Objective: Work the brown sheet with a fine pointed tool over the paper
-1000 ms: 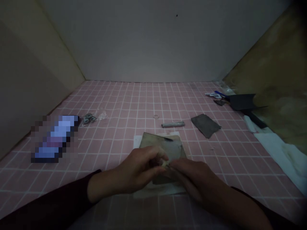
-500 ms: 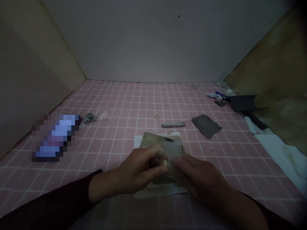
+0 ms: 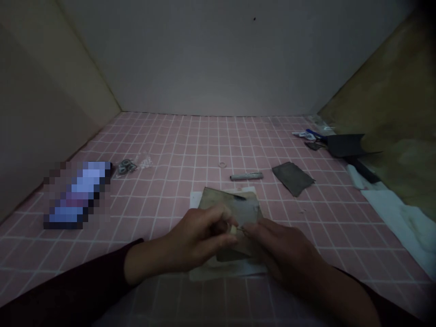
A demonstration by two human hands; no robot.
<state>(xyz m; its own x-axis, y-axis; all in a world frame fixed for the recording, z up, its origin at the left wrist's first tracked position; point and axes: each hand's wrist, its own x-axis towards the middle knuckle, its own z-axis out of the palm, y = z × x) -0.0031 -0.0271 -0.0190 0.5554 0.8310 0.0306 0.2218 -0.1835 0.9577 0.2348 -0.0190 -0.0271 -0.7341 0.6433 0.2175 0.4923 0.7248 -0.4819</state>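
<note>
Between thumb and fingertips, my left hand pinches a small pale cream piece, perhaps a ring; its full shape is hidden. Close against it, my right hand has its fingers closed on a thin, slender tool, whose tip reaches the pale piece. What kind of tool it is cannot be made out. Both hands are over a greyish flat sheet, which lies on white paper on the pink checked tablecloth.
Beyond the hands lie a pale ring, a silver pen-like cylinder and a grey sandpaper-like sheet. A blurred phone and small plastic bags are at left. A black dustpan-like scoop and white tissue line the right edge.
Both hands stay in nearly the same place, with only slight finger movement around the pale piece. The whole view has shifted very slightly.
</note>
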